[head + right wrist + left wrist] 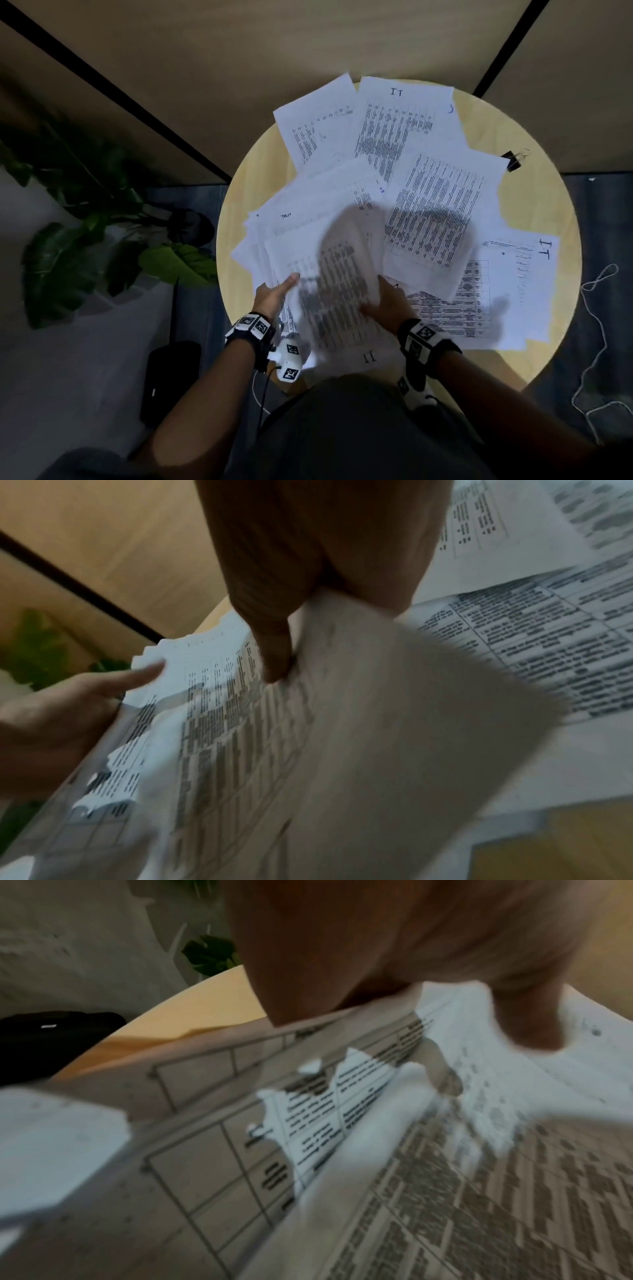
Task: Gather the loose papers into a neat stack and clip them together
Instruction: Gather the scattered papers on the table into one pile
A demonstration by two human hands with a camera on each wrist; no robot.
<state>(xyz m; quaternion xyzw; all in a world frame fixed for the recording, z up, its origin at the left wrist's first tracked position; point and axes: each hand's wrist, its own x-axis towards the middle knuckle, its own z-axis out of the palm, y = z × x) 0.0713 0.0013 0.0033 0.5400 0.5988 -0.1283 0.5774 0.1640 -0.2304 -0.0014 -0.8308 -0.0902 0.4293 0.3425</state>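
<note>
On the round table (548, 192) the papers (435, 205) lie fanned and overlapping; we risk sliding sheets off its edge. Our right hand (387, 301) pinches 1 sheet (339, 291), thumb over fingers; a sharp tug could crease it. Left hand (274, 294) braces the pile, fingers straight. The binder clip (512, 161) waits far right.

papers (404, 144) strewn on table (548, 192) — clip (512, 161) far right
</note>
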